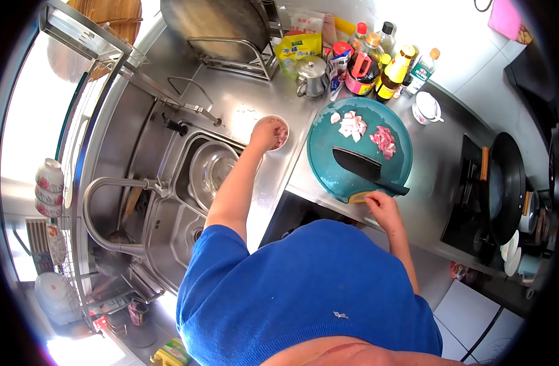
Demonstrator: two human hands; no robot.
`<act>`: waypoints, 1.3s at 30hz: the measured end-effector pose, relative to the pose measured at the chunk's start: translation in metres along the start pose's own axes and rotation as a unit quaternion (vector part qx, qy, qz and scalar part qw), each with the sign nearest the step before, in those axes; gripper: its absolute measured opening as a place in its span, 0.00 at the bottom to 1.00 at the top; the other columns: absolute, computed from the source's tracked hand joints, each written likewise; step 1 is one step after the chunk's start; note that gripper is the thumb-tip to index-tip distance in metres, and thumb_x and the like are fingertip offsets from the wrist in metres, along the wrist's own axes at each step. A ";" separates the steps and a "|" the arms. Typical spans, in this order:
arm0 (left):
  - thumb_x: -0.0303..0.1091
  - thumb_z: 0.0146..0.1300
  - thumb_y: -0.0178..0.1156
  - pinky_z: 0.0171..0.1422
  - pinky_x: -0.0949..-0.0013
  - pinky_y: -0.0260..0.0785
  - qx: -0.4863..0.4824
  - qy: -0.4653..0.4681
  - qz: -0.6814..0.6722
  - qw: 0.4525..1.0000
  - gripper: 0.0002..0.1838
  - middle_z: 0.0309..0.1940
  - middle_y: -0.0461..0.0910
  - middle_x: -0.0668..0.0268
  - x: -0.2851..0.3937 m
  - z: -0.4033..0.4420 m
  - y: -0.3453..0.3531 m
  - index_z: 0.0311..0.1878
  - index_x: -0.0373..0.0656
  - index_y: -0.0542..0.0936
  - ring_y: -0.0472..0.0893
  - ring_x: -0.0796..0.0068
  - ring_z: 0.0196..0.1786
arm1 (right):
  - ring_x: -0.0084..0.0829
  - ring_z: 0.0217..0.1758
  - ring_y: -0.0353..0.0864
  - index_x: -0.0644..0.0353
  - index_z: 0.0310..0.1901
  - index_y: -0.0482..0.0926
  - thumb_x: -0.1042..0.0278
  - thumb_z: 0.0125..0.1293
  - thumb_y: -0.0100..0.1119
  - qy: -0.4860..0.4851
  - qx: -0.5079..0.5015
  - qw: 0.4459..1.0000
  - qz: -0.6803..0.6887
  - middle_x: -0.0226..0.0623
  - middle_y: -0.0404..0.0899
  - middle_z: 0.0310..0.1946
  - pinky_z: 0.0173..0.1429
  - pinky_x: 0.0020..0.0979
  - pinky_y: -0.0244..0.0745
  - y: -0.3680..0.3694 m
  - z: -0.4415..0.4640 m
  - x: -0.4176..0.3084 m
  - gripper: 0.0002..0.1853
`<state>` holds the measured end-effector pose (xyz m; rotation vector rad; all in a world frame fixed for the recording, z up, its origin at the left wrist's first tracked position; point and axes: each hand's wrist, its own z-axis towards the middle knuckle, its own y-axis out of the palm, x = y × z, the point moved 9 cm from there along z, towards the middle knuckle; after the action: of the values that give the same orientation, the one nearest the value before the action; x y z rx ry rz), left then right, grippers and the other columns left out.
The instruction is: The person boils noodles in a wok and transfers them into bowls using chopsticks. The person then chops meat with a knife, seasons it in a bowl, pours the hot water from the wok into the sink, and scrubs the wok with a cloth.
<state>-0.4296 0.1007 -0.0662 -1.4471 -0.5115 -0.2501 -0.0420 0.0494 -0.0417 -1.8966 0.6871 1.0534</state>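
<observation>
- Sink (169, 247): we are noting a metal basin (197, 171), contents unconfirmed.
- Table (299, 133): the left hand (266, 132) is resting inside a bowl (288, 134) of pink meat (282, 136); we cannot tell whether it is grasping any.
- Green board (321, 143): pale pieces (353, 125) and pink slices (384, 142) are lying beyond a knife (356, 163); we are judging all the meat light, soft, slippery, best scooped from beneath.
- Right hand (384, 210): fingertips are touching the yellow handle (356, 197), grip uncertain.
- White tub (421, 115): contents are remaining unclear.
</observation>
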 end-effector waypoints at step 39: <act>0.32 0.42 0.62 0.50 0.60 0.70 -0.052 -0.090 0.026 0.994 0.17 0.43 0.74 0.58 0.023 0.003 -0.049 0.41 0.52 0.80 0.75 0.53 0.45 | 0.30 0.30 0.76 0.64 0.35 0.78 0.69 0.58 0.56 0.008 -0.015 1.000 -0.021 0.39 0.77 0.30 0.37 0.27 0.70 -0.006 -0.002 0.003 0.08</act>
<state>-0.4329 0.1012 -0.0125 -1.5920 -0.6129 -0.1060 -0.0349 0.0500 -0.0415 -1.9388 0.6402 1.0291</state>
